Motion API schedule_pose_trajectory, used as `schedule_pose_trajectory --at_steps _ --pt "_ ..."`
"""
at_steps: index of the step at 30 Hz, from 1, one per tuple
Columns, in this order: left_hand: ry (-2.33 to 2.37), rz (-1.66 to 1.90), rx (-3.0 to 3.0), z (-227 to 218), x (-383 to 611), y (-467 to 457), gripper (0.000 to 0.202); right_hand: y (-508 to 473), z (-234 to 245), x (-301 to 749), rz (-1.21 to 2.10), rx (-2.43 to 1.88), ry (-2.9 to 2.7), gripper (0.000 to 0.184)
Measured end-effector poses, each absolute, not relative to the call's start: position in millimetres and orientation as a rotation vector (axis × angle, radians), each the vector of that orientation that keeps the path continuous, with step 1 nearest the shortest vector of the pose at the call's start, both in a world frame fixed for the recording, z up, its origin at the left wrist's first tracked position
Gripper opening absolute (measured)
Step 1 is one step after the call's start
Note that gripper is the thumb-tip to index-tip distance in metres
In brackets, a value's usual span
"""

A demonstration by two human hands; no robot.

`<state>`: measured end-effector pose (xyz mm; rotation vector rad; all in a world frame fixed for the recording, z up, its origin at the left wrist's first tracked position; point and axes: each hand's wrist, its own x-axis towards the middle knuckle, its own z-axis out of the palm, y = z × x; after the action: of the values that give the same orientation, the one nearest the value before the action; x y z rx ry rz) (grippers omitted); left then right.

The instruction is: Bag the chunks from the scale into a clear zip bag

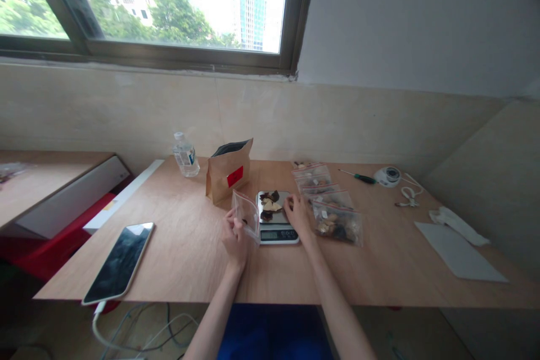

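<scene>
My left hand (234,236) pinches the edge of a clear zip bag (247,215), which stands tilted at the left side of a kitchen scale (279,236). A small dark bit lies low in the bag. Dried mushroom-like pieces (271,207), dark brown and pale, rest on the scale's metal plate. My right hand (298,215) is over the plate's right edge, beside these pieces. Its fingers are bent together, and what is between them is too small to make out. The scale's display is lit, but its digits are unreadable.
Several filled zip bags (337,225) overlap right of the scale. Behind it stand an open kraft pouch (230,171) and a water bottle (185,157). A phone (120,263) on a cable lies left. Farther right are a screwdriver (358,176), a dome camera (387,176) and a grey sheet (458,250).
</scene>
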<state>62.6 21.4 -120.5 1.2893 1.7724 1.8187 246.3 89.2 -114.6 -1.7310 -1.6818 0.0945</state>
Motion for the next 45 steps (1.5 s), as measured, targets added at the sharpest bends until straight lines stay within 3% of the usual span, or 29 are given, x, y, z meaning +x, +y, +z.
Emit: schedule_pose_trajectory --at_steps 15,23,28,35,39,45 --pt "1.725 1.817 1.263 -119 64 19 0.028 82 -75 235 0.317 -1.494 -1.423 0.020" --pt "1.719 1.843 1.287 -119 64 21 0.027 57 -28 173 0.786 -1.121 -1.493 0.023" --pt "1.757 1.831 1.322 -123 62 20 0.025 48 -21 130 0.891 -1.237 -1.577 0.022" --pt "1.817 1.812 1.272 -120 64 16 0.027 35 -21 136 0.973 -1.100 -1.734 0.036" --pt "1.809 1.842 1.254 -116 65 16 0.030 35 -24 160 0.728 -1.040 -1.652 0.033" --pt "1.815 1.835 1.269 -119 64 17 0.031 57 -79 180 0.085 -1.579 -1.464 0.043"
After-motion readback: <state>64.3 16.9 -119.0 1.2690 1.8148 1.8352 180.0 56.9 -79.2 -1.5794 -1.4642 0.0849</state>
